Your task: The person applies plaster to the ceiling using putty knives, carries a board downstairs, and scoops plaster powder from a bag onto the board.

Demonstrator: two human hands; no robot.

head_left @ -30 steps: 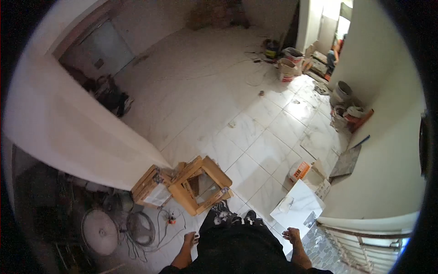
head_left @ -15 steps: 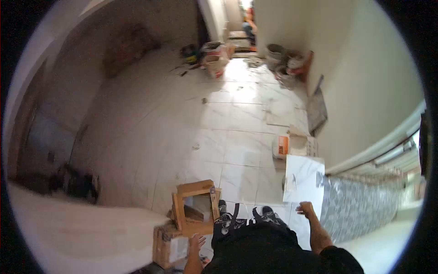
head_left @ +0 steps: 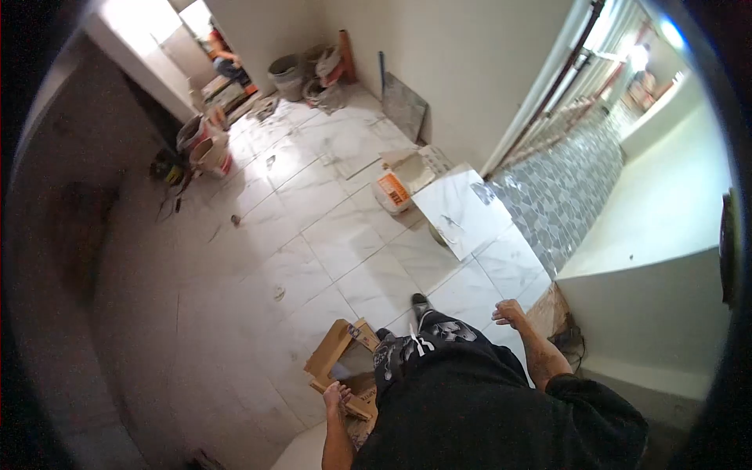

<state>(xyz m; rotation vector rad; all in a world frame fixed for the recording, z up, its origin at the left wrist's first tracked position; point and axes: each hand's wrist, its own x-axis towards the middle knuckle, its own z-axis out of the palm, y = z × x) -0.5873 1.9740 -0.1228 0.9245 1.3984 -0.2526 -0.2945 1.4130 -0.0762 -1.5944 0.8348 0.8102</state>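
My left hand hangs low, its fingers loosely bent and apart, with nothing visible in it. In the view it overlaps the edge of an open cardboard box; whether they touch I cannot tell. On the other side, my right hand is held out beside my body, fingers half curled but not closed, and no object shows in it. Nearest to it are the marbled floor tiles and a loose white marbled tile propped at an angle farther ahead.
A white bag with an orange label and an open carton stand behind the loose tile. Buckets line the far wall, others the doorway. Another person is beyond it. Grey patterned flooring lies right.
My view has swung to the right, so the room slides left and tilts. The cardboard box is now partly behind my body and left arm. Both hands still hang at my sides.
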